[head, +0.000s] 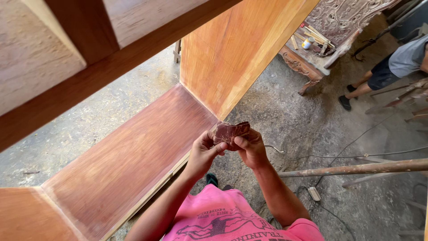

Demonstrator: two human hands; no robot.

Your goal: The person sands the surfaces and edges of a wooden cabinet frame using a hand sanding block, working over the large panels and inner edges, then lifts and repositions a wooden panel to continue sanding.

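Item: worn reddish sandpaper piece (230, 132), pinched in the grip of both left hand (206, 151) and right hand (250, 147), just right of the wooden cabinet panel (133, 156). Step, apparently: refolding the sheet. Next move would call for pressing it flat onto wood.

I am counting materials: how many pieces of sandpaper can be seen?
1: a reddish sandpaper piece held between the left hand and right hand. Others may be hidden.
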